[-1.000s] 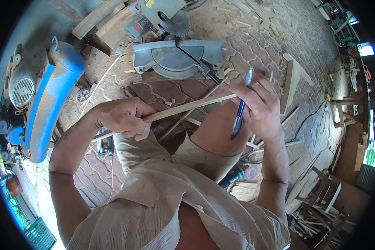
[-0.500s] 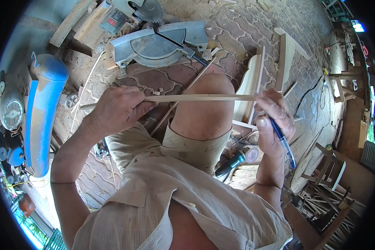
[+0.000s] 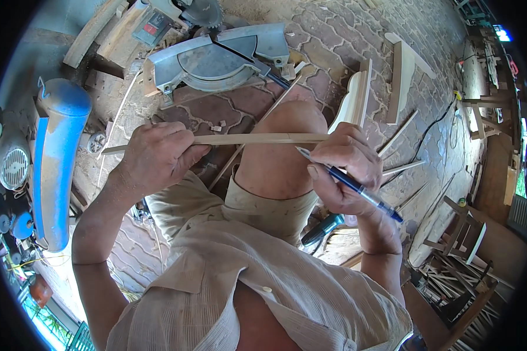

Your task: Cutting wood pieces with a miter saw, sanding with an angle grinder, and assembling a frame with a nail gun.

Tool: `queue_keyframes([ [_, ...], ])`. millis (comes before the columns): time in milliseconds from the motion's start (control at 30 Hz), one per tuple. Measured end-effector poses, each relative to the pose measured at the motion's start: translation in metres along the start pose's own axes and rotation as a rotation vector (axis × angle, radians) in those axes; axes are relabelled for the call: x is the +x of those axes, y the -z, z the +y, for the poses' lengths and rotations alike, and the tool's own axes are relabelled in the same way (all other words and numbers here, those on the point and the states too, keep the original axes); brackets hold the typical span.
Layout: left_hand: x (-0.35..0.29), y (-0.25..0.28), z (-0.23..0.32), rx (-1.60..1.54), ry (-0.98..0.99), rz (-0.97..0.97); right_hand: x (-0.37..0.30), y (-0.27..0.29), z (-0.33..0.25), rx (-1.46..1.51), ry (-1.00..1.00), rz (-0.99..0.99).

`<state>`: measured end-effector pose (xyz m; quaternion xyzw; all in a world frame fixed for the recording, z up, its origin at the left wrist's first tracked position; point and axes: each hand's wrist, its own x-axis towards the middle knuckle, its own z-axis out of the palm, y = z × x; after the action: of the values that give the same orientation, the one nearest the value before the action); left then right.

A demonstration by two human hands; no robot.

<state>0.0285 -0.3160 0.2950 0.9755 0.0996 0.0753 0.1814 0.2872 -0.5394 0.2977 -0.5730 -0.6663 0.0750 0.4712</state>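
A thin, pale wooden strip (image 3: 257, 138) runs level across my raised knee. My left hand (image 3: 158, 155) is closed round its left part, and a short end sticks out past the fist. At the other side my right hand (image 3: 348, 164) has its fingers against the strip, hiding that end. Held in the same hand is a blue pen (image 3: 360, 188), its tip just below the strip's lower edge. Whether the tip touches the wood I cannot tell. Behind the strip, a second thin stick (image 3: 277, 104) slants past my knee.
A mitre saw (image 3: 216, 58) stands on the paved floor ahead. To the left is a blue tank (image 3: 64, 164). Shaped pale wood pieces (image 3: 401, 76) lie at the right, near a cable (image 3: 433, 140). A dark green power tool (image 3: 322, 230) rests beside my leg.
My right hand has moved left along the strip. The pen has swung so its tip points up and left, close to the wood. The strip has shifted slightly left.
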Motion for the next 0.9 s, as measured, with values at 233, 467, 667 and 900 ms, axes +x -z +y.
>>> queue_keyframes([
  [233,0.000,0.005,-0.006,0.009,0.024,-0.096,0.001,-0.009,0.001,-0.101,0.024,0.051],
  [467,0.000,0.004,-0.007,0.017,0.007,-0.082,0.002,-0.013,0.002,-0.098,0.010,0.069],
  [667,0.001,0.005,-0.008,0.005,0.010,-0.087,0.002,-0.013,0.003,-0.110,0.008,0.060],
  [900,0.003,0.007,-0.008,-0.019,0.018,-0.094,0.003,-0.014,0.005,-0.103,0.013,0.054],
])
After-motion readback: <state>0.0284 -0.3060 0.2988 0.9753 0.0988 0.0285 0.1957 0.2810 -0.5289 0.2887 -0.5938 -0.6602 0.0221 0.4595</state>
